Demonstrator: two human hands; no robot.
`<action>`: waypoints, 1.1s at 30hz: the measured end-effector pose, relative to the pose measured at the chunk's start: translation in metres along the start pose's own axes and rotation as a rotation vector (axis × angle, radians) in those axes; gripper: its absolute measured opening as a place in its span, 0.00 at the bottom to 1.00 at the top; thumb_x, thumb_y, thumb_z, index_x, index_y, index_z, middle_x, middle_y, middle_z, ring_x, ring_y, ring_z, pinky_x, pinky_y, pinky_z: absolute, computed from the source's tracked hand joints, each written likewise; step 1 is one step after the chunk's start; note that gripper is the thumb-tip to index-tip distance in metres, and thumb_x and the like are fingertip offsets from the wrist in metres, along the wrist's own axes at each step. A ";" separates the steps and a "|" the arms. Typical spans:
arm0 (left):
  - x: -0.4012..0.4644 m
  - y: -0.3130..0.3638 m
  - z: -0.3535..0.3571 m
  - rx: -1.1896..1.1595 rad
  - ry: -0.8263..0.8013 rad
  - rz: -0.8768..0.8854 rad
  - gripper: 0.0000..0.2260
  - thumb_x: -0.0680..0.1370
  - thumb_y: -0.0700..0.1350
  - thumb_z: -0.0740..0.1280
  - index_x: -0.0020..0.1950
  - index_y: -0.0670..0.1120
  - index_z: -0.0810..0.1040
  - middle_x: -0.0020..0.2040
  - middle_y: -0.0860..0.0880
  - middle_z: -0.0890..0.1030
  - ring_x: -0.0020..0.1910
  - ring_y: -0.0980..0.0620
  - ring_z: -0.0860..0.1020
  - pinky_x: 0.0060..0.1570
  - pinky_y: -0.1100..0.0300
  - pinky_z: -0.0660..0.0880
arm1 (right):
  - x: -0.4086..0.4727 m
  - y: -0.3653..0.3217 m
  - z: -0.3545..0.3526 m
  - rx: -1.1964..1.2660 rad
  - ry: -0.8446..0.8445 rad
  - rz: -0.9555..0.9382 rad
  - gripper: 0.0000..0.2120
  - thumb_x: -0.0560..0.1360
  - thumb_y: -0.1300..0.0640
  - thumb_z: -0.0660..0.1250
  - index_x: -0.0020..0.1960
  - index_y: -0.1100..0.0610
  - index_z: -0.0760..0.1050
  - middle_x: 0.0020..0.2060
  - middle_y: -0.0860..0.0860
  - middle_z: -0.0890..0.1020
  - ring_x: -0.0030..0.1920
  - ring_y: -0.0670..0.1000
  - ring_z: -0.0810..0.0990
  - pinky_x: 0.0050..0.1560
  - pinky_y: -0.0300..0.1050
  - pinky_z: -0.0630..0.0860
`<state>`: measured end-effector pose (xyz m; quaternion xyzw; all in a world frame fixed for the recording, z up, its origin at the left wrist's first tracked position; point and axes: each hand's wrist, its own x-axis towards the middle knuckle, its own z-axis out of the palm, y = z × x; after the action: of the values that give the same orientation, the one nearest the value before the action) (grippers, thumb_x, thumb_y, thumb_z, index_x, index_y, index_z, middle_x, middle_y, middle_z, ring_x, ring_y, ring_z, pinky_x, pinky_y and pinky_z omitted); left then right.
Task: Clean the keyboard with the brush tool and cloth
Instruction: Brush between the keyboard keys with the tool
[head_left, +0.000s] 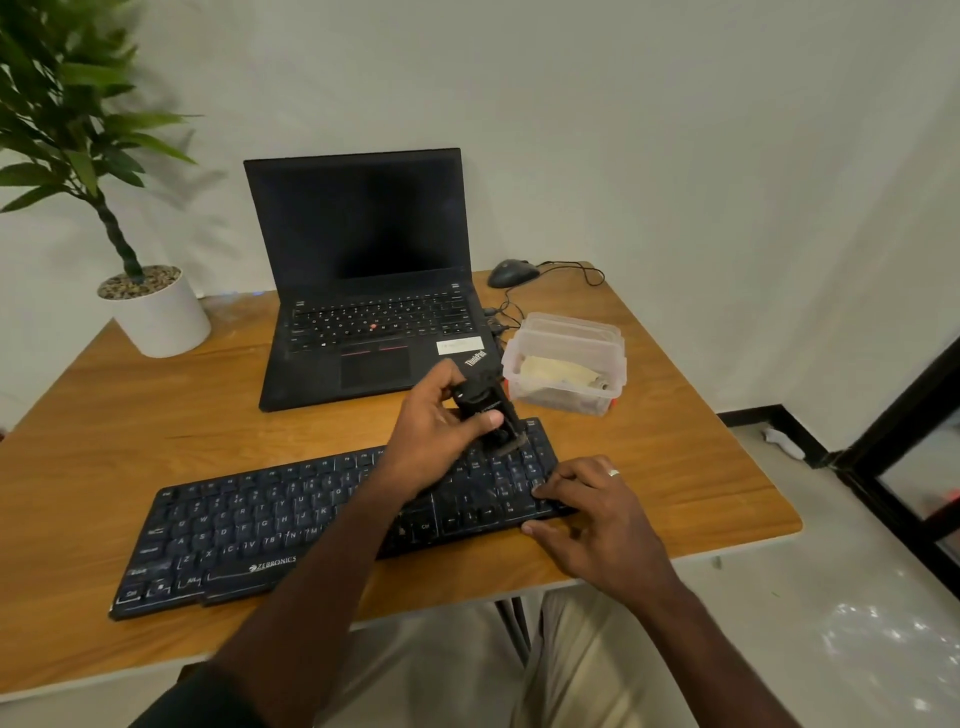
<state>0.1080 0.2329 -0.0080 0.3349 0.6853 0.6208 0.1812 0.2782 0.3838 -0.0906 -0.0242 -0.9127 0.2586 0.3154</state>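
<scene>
On the wooden table (130, 415) we have the black keyboard (249, 525), a flat plastic slab whose long axis runs from 8 to 2 o'clock. Our right hand (597, 514) steadies its 3 o'clock end with relaxed fingers, holding nothing. Our left hand (441, 431), curled tight round the black brush tool (480, 402), points the bristles toward 4 o'clock onto the number keys. The cloth (558, 371) sits crumpled in the clear box (613, 379), at 1 o'clock from the brush.

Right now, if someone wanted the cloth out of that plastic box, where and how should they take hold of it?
Pinch the cloth at its raised crumpled middle, coming straight down from above. The box looks open on top, and its walls block any sideways approach. The cloth lies loosely bunched, so a fold should lift easily.
</scene>
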 end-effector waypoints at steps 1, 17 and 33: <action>-0.002 0.003 -0.005 0.020 -0.032 -0.013 0.14 0.74 0.31 0.72 0.50 0.36 0.67 0.52 0.42 0.79 0.47 0.50 0.85 0.38 0.57 0.83 | 0.000 0.000 0.000 -0.001 -0.001 0.000 0.18 0.70 0.42 0.76 0.52 0.54 0.84 0.48 0.47 0.79 0.52 0.48 0.74 0.51 0.44 0.74; -0.037 -0.004 -0.031 0.009 -0.023 -0.049 0.13 0.75 0.32 0.71 0.50 0.38 0.67 0.53 0.38 0.78 0.51 0.43 0.85 0.41 0.51 0.84 | -0.001 -0.001 0.000 -0.025 -0.011 0.009 0.17 0.70 0.43 0.76 0.53 0.54 0.83 0.49 0.46 0.79 0.53 0.49 0.74 0.51 0.45 0.75; -0.012 -0.009 0.026 -0.445 0.141 -0.091 0.11 0.77 0.33 0.70 0.50 0.43 0.69 0.61 0.36 0.78 0.57 0.41 0.82 0.50 0.48 0.83 | -0.002 -0.004 -0.002 -0.023 -0.018 0.009 0.17 0.71 0.43 0.75 0.52 0.54 0.83 0.49 0.46 0.79 0.52 0.48 0.74 0.51 0.46 0.74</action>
<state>0.1314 0.2437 -0.0224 0.2113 0.5568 0.7697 0.2301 0.2819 0.3808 -0.0887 -0.0296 -0.9182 0.2500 0.3058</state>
